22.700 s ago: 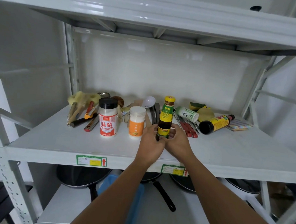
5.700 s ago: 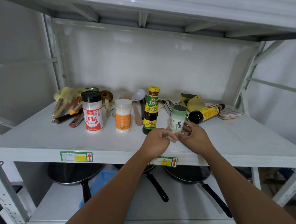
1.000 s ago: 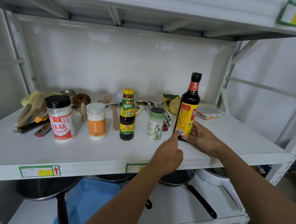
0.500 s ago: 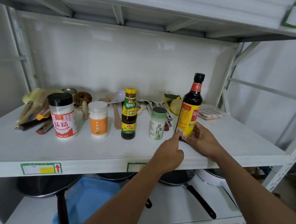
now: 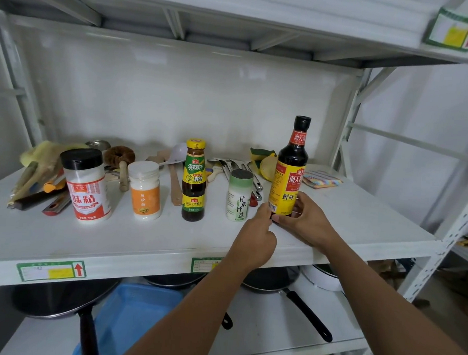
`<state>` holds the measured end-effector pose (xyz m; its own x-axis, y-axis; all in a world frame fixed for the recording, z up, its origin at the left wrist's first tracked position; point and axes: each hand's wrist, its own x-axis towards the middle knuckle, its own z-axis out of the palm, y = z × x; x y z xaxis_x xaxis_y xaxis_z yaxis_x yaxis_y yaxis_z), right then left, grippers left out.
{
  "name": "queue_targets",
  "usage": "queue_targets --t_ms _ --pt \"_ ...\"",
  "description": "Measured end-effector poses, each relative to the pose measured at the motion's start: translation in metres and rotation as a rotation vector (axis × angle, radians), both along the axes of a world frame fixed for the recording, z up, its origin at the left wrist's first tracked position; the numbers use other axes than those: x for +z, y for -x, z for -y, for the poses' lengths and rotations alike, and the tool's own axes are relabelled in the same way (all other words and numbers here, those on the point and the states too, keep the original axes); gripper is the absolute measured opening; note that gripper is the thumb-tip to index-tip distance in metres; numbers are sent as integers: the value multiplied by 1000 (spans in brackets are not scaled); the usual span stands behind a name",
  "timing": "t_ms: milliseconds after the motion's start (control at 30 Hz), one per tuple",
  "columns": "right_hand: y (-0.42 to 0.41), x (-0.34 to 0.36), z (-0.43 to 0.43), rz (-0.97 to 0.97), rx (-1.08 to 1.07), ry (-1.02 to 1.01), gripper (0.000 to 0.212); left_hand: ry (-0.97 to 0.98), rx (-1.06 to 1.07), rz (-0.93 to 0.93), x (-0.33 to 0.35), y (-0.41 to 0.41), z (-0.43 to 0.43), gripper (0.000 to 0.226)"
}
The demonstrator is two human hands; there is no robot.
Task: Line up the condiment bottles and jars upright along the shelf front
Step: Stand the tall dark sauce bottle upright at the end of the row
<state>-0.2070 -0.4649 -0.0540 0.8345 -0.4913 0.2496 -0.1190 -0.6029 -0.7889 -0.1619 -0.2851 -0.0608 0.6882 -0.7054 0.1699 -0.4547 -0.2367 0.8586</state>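
Both grips pinch the base of the tall dark soy sauce bottle with the yellow label (image 5: 289, 180): right hand (image 5: 306, 222) wrapped, left hand (image 5: 257, 235) fingertips steadying. We should seat it flat beside the green-capped white salt shaker (image 5: 238, 196), level with the row, before letting go.

White shelf (image 5: 142, 243), dark soy bottle (image 5: 290, 166) with yellow-red label, blue bin (image 5: 136, 316) below, rainbow-striped cloth (image 5: 322, 179), jar (image 5: 144, 190) labelled orange.
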Motion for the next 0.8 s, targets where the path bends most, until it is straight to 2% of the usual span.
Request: queue_targets --t_ms 100,400,600,800 --pt "0 0 2 6 10 -6 64 -5 8 19 -1 1 0 75" --pt "2 0 -8 32 -62 84 71 8 79 99 -6 6 4 56" --pt "1 -2 -8 24 -110 146 70 -7 95 100 -8 7 6 68" --pt "0 -2 -10 19 -139 161 71 -2 97 117 -9 7 6 68"
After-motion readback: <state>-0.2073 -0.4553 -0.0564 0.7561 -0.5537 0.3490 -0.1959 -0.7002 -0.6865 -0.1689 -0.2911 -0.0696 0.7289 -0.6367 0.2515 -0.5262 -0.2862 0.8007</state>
